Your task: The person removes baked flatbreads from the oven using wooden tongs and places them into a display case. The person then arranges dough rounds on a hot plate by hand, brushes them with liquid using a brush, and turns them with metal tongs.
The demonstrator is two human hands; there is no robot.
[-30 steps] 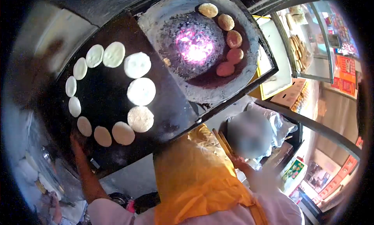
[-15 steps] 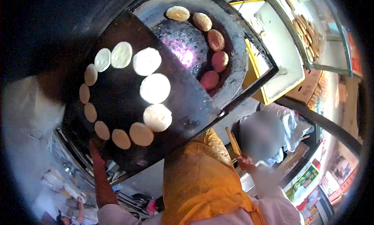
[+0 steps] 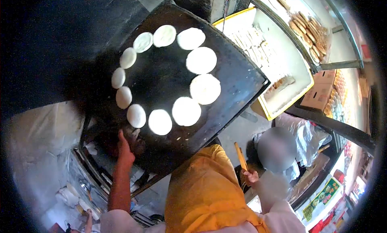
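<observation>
Head view gives us eleven flat, round, pale dough discs (image 3: 201,60) lying in a ring on a broad, flat, dark plate (image 3: 238,94). Our left hand (image 3: 126,153) is at the plate's near side, close to one disc; its fingers fade into shadow, so we cannot tell whether they grip anything. Our right hand (image 3: 250,177) grasps a slim, light-brown stick-like tool (image 3: 241,158) beside our orange cloth apron (image 3: 201,188).

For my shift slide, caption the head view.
Eleven dough rounds ringed on a plate, left hand near, right hand holding a stick.
</observation>
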